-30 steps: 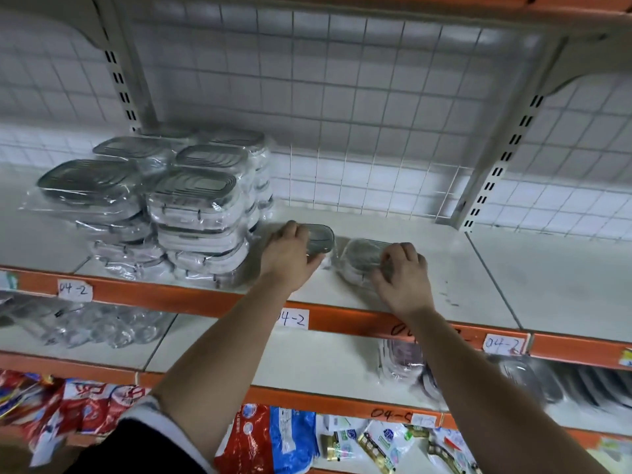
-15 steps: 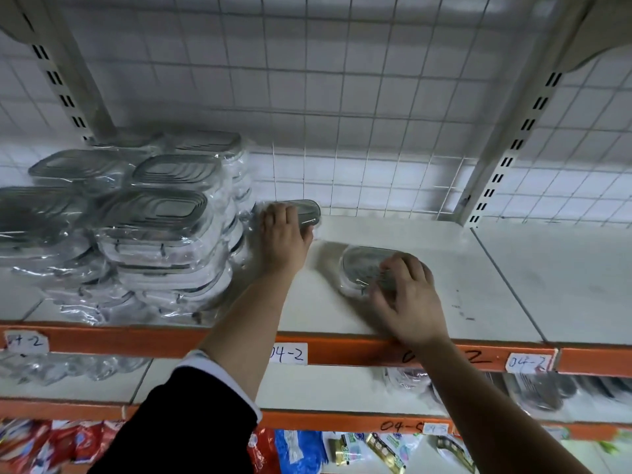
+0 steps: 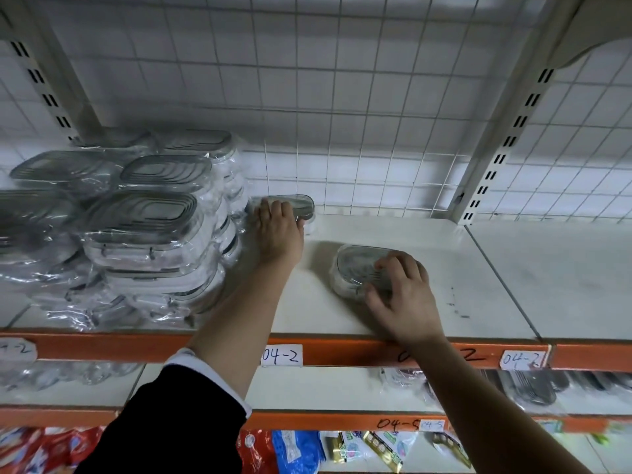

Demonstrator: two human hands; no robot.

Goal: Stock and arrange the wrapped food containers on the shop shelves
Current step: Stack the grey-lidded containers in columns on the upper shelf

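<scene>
Where the orange-edged cream shelf met white wire mesh, the grip of the left hand clamped a plastic-wrapped, grey-lidded oval container beside the wrapped stack; the right hand clamped a second container nearer the front.

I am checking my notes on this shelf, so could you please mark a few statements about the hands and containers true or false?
1. The left hand and right hand each touch a different wrapped container. True.
2. The rear container, under the left hand, lies at the front edge of the shelf. False: it lies at the back, by the wire grid.
3. The stack of larger containers stands left of both hands. True.
4. The front container touches the stack. False: bare shelf separates them.
</scene>
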